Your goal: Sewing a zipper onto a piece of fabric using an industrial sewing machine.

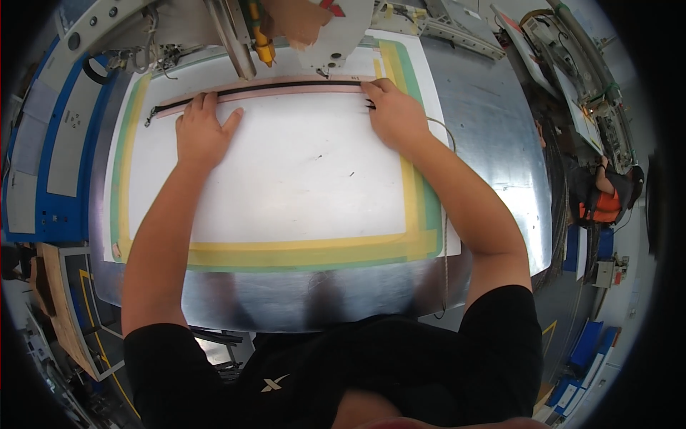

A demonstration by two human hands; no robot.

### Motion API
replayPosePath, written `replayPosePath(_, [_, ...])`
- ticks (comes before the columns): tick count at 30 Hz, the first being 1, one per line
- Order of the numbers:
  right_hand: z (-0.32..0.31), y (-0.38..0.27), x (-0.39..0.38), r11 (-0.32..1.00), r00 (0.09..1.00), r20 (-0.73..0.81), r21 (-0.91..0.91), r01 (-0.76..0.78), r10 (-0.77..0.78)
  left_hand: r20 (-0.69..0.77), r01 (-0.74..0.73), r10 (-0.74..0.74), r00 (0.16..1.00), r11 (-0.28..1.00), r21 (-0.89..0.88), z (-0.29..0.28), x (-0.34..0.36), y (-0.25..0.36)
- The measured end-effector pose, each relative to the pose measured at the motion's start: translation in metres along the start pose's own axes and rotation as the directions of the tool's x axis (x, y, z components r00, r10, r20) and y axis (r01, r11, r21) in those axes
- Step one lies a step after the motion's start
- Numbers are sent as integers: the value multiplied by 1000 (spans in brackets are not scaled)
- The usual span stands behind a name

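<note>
A long black zipper (286, 87) lies across the far part of a white sheet (307, 179), on top of a narrow pink strip (250, 96). At its left end hangs a small metal pull (148, 117). My left hand (202, 132) rests flat near that end, fingertips on the zipper and strip, thumb spread away. With curled fingers, my right hand (395, 114) grips the zipper's right end. Two small dark points (371, 104) poke out from under the right hand; what they belong to is hidden.
Yellow and green tape (300, 254) borders the sheet on a shiny metal table (493, 164). A machine head (321, 36) with a yellow-tipped part (264, 53) overhangs the far edge. A blue cabinet (68, 143) stands left. A cord (444, 264) hangs at right; another person (607, 193) is farther right.
</note>
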State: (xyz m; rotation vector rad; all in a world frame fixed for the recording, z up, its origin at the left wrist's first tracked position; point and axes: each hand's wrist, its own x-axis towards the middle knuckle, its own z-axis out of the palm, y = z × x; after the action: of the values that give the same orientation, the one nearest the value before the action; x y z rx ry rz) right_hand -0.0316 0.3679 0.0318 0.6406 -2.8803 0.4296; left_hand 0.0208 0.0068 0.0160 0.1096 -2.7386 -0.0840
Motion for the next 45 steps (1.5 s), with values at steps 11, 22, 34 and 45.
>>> replayPosePath(11, [8, 2, -3, 1000, 999, -36, -2, -8, 8, -9, 49, -48, 999, 998, 40, -1, -3, 1])
replayPosePath(22, [-8, 30, -12, 998, 998, -21, 22, -56, 57, 54, 32, -34, 998, 999, 34, 4, 0, 35])
replayPosePath(34, [-35, 133, -43, 994, 990, -129, -79, -70, 59, 174, -128, 110, 979, 987, 99, -11, 0, 16])
replayPosePath(45, [-42, 155, -50, 927, 951, -137, -223, -301, 276, 174, -282, 300, 938, 952, -117, -5, -1, 63])
